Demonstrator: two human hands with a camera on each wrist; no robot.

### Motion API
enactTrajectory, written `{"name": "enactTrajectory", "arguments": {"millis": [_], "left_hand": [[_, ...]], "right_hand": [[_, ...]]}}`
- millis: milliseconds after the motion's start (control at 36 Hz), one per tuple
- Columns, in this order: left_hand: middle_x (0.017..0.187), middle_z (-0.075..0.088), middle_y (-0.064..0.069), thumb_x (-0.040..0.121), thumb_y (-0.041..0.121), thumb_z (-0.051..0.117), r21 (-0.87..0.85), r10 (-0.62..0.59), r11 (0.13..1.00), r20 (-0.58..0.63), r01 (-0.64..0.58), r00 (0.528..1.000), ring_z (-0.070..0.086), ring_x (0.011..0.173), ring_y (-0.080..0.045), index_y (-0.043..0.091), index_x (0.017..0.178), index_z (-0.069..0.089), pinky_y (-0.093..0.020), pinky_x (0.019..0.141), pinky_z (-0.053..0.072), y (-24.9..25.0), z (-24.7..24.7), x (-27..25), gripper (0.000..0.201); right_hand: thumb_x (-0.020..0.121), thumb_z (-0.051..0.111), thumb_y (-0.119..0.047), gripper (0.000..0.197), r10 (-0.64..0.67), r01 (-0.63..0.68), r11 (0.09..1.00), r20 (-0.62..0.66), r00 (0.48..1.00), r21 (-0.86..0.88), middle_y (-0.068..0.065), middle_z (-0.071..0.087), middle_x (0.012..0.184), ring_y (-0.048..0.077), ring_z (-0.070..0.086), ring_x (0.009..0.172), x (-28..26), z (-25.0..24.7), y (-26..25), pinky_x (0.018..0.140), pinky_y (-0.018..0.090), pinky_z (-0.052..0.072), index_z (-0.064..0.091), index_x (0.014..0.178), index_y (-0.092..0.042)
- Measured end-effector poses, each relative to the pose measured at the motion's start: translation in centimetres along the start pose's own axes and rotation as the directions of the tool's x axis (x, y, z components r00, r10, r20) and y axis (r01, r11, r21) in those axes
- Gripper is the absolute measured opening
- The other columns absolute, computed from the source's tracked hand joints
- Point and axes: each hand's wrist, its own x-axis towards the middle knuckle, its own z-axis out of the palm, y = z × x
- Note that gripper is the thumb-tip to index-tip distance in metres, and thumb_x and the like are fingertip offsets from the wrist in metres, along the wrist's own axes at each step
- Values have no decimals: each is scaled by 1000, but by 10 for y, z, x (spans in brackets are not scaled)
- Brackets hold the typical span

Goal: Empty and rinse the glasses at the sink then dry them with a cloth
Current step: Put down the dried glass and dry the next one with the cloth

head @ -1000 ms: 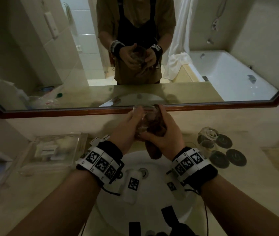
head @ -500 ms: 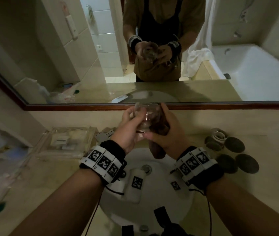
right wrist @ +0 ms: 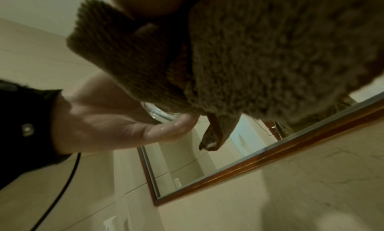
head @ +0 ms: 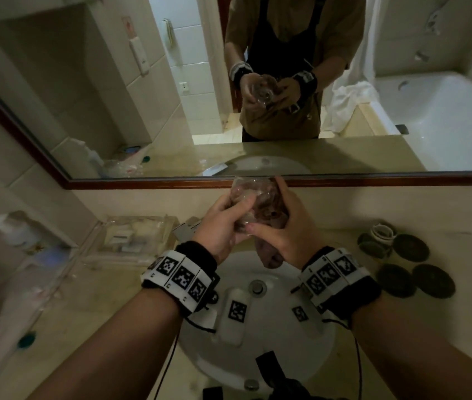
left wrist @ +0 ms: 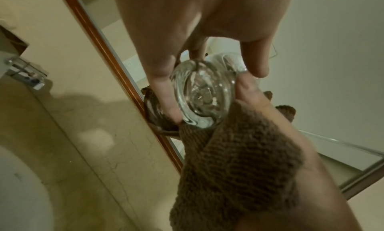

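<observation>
Above the white sink [head: 260, 336] I hold a clear glass [head: 250, 197] in both hands. My left hand [head: 223, 223] grips its thick base [left wrist: 202, 93] with fingers and thumb. My right hand [head: 284, 232] holds a brown cloth [head: 269, 256] wrapped against the glass's side, thumb on the base. The cloth [left wrist: 234, 172] hangs below my palm, and in the right wrist view the cloth [right wrist: 249, 57] fills most of the frame, hiding most of the glass [right wrist: 160, 113]. A second glass [head: 383, 232] sits upturned on the counter at right.
Dark round coasters [head: 413, 264] lie on the counter by the second glass. A clear tray [head: 134, 238] of small items stands left of the sink. The wood-framed mirror [head: 258, 180] runs just behind my hands. The drain [head: 257, 286] sits in the basin.
My hands with the glass and cloth stay over the sink; the glass has turned a little in my grip and my view has shifted left.
</observation>
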Motion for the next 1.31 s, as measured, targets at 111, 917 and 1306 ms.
{"name": "enactTrajectory", "arguments": {"millis": [111,917,1306], "left_hand": [[126,66,-11,89,37,61,46,-27,999,19,26,999,65,113,-27,17,132,53,-41,88,57,4,-11,-1,48],[117,64,-3,97,34,58,146,49,986,202,-80,978,70,95,-8,15,136,40,-31,76,59,-11,-94,17,48],[120,57,-7,81,24,78,181,-34,983,120,12,992,63,111,-25,30,135,31,-42,88,56,-36,-76,15,72]], "right_hand": [[56,76,-56,92,-15,13,998,-28,1000,-54,-2,52,131,12,51,121,0,7,-8,105,37,43,29,135,-49],[72,83,-21,97,49,-102,974,-247,968,-204,-7,42,137,1,43,124,-24,97,-12,103,8,32,21,147,-27],[72,81,-6,98,245,-211,955,-153,957,207,-5,59,123,-2,63,103,-27,80,30,87,27,54,24,149,-25]]}}
